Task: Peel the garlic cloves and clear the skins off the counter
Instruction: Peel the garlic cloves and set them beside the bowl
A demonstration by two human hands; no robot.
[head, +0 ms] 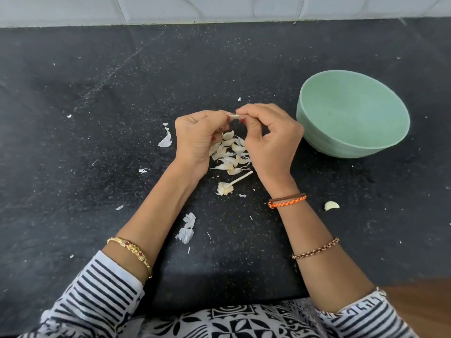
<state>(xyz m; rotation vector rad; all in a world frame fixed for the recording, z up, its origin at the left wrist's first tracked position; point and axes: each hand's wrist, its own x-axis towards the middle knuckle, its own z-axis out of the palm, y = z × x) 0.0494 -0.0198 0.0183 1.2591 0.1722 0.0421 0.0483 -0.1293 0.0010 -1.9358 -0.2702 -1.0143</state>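
Note:
Both hands meet above the black counter (97,118) and pinch one small garlic clove (233,116) between their fingertips. My left hand (197,140) holds its left end, my right hand (271,140) its right end. Below the hands lies a pile of unpeeled garlic cloves (230,152). The bare garlic stem with its root base (225,188) lies just in front of the pile. A single peeled clove (331,205) rests to the right of my right wrist. Loose papery skins (187,229) lie between my forearms, and another skin piece (166,140) lies left of my left hand.
A pale green bowl (317,132) stands on the counter to the right of my hands, and I see nothing in it. Small skin flakes are scattered over the counter. A white tiled wall (219,8) runs along the back edge.

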